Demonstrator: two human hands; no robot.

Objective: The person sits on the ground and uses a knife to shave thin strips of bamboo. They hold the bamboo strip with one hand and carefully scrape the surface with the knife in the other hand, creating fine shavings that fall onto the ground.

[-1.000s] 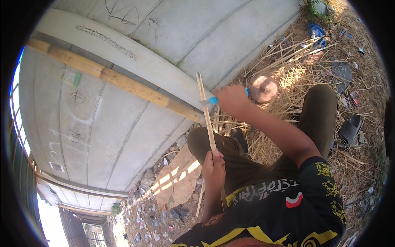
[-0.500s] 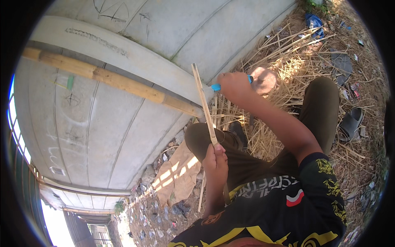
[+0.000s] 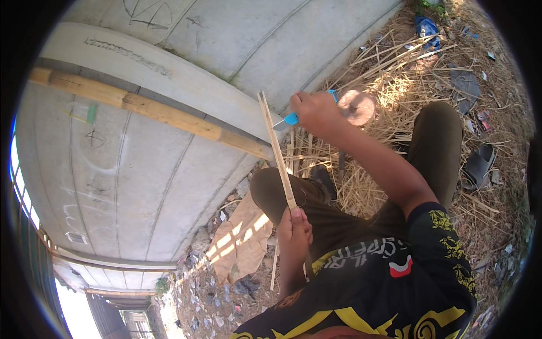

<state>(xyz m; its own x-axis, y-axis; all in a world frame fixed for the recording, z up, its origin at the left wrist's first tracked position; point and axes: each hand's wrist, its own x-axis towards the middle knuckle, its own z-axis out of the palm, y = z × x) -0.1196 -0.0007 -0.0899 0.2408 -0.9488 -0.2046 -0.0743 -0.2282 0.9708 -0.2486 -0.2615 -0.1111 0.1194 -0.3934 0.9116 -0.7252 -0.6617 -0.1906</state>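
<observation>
fingers of the left hand (image 3: 293, 229) grip the strip (image 3: 277, 150) low, near the left knee (image 3: 266, 192), seemingly leaving its top free for the knife (image 3: 291, 118) (blade at or near it) that the right hand (image 3: 317, 113) clasps.

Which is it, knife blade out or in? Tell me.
Out: the grey blade shows beyond the blue handle in the right hand, pointing toward the strip.

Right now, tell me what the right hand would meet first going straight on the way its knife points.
The pale strip in the left hand, most likely: the blue-handled knife in the right hand points at it. Whether they touch is unclear.
</observation>
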